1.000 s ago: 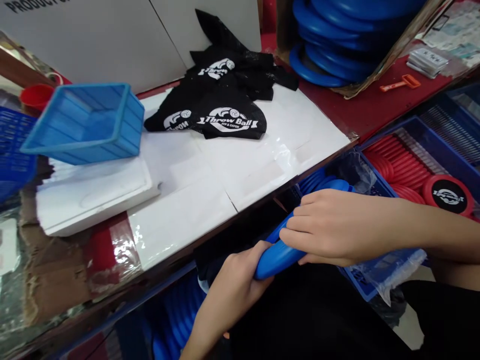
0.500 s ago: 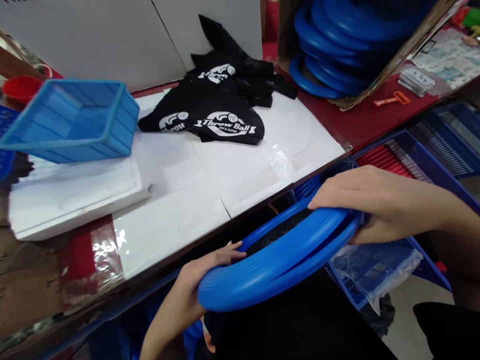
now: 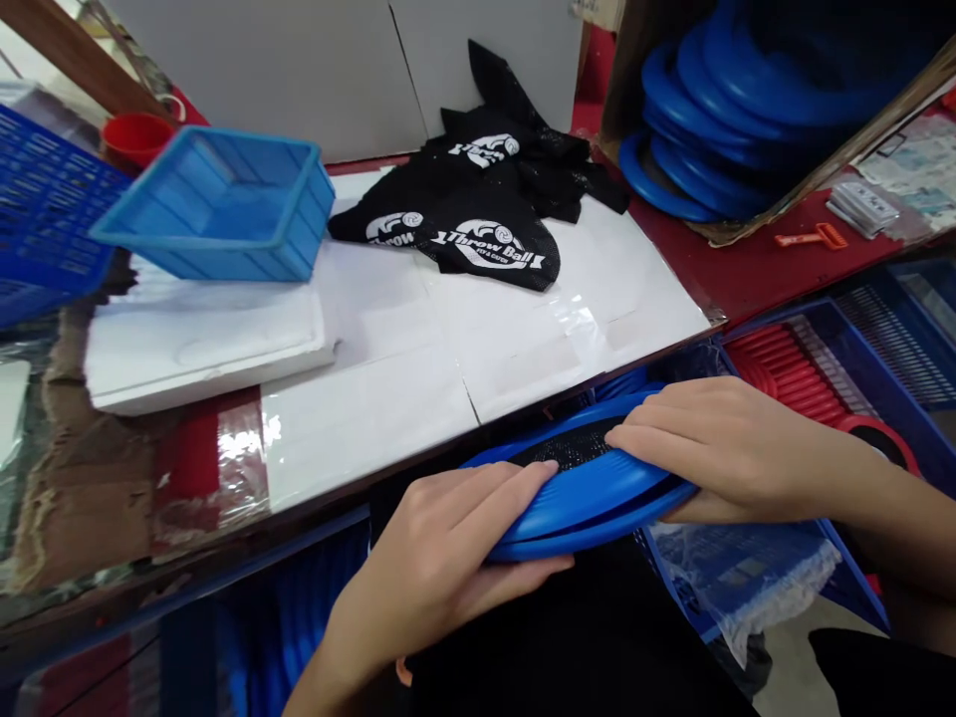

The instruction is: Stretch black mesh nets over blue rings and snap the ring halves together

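A blue ring with black mesh stretched across its opening is lying nearly flat between both hands, just off the front edge of the white-covered table and above the person's dark lap. The left hand is clamping the ring's near-left rim, fingers laid flat over the top and thumb tucked beneath, apparently to steady it; the right hand is closing over the far-right rim, fingers curled across the top onto the mesh edge, thumb under, seemingly pressing the net against the frame. Both hands are wrapped firmly on the ring, neither spread wide. The ring itself is showing a smooth, rounded, glossy plastic rim, thick at the edge, with fine dark netting sunk slightly below it. On the table behind the ring, a heap of black mesh covers printed with white "Throw Ball" logos is lying toward the back wall. Left of that heap, a light-blue basket is sitting tilted on a white foam slab. Right of the table, a cardboard box is holding a stack of blue rings. Just right of the held ring, a blue crate of red rings is sitting lower down.
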`<state>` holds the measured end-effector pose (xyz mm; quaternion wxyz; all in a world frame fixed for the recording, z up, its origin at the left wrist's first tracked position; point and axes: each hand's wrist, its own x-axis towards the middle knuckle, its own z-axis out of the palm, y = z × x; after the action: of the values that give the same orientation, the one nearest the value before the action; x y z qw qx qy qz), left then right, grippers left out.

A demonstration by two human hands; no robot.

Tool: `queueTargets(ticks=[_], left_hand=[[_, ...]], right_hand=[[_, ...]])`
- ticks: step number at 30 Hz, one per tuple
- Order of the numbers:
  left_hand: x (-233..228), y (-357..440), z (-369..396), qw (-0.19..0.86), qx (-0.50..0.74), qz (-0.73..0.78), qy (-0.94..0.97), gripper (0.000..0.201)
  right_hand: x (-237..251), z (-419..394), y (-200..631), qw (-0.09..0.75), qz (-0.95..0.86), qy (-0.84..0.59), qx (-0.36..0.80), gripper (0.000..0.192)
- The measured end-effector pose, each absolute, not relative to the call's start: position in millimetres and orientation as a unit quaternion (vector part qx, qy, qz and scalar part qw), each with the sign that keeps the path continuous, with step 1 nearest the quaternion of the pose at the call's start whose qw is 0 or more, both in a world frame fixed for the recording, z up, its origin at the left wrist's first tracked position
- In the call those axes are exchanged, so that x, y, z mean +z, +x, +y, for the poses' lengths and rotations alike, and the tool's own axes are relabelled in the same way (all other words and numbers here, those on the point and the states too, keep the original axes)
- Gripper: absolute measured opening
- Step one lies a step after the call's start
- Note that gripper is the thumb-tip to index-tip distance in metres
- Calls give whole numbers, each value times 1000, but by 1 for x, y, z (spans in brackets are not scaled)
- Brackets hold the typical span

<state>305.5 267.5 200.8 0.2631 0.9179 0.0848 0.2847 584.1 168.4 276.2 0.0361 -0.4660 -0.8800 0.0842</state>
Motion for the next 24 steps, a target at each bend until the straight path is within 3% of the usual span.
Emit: queueTargets(ticks=[5, 11, 15, 20, 24], left_hand=[[192, 303, 273, 291, 283, 59, 912, 45], [191, 306, 267, 315, 279, 75, 904, 40], [187, 296, 272, 342, 295, 103, 886, 40], [160, 268, 304, 457, 379, 65, 802, 41], [161, 269, 306, 465, 287, 117, 830, 33]], right_hand=[[274, 165, 572, 66, -874, -469, 109, 50], [266, 162, 561, 87, -853, -501, 115, 29], [264, 165, 573, 106, -855, -495, 111, 35], [260, 170, 604, 151, -818, -529, 169, 37], [248, 169, 602, 136, -827, -526, 144, 27]])
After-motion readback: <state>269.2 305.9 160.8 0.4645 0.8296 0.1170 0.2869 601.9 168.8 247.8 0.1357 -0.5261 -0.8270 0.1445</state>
